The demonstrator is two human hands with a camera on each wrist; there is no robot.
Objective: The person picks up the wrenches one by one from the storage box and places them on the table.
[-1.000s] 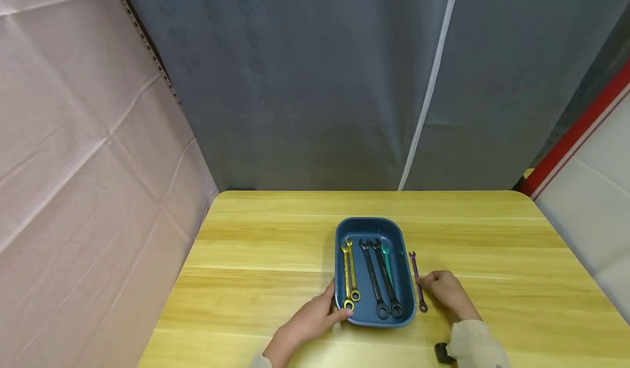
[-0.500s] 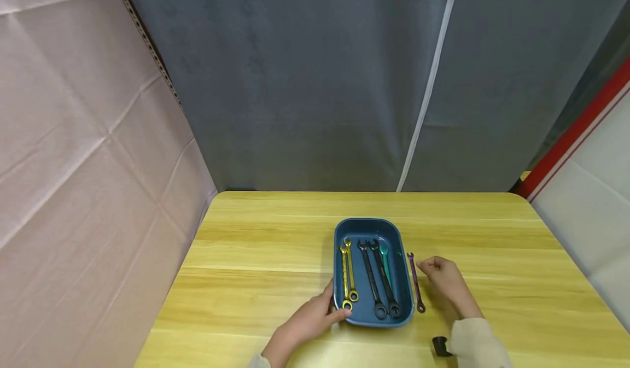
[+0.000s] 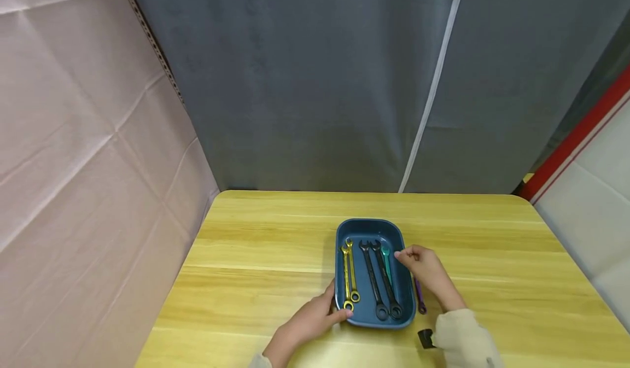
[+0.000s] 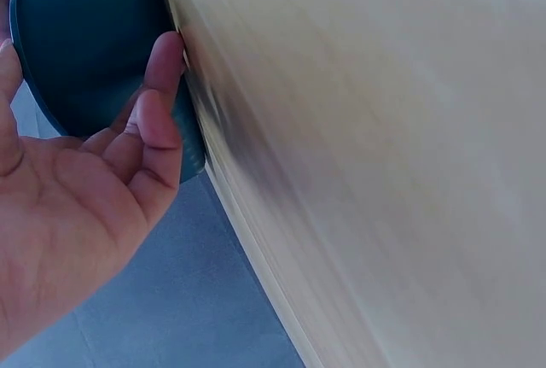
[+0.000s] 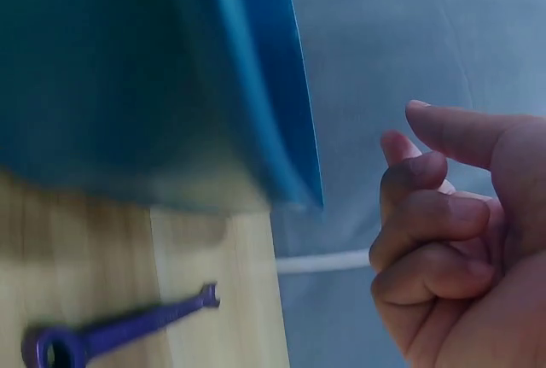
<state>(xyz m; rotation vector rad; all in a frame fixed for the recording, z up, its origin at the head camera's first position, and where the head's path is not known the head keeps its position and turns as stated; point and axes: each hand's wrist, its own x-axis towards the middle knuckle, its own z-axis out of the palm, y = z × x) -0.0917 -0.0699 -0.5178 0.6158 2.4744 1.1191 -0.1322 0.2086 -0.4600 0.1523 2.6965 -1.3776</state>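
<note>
Right fingers [image 5: 426, 219] above tray [image 3: 370, 227], purple wrench [image 3: 419, 293] part-hidden

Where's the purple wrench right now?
Head view: purple wrench on the table, just right of the blue tray, partly hidden by the right hand. The right wrist view shows more of it.

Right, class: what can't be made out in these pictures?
Head view: top of the purple wrench, behind the right hand.
Head view: any markings on the black wrenches, too small.
Left wrist view: rest of the tray, cut off by the top edge.
Right wrist view: tray contents, behind its wall.
</note>
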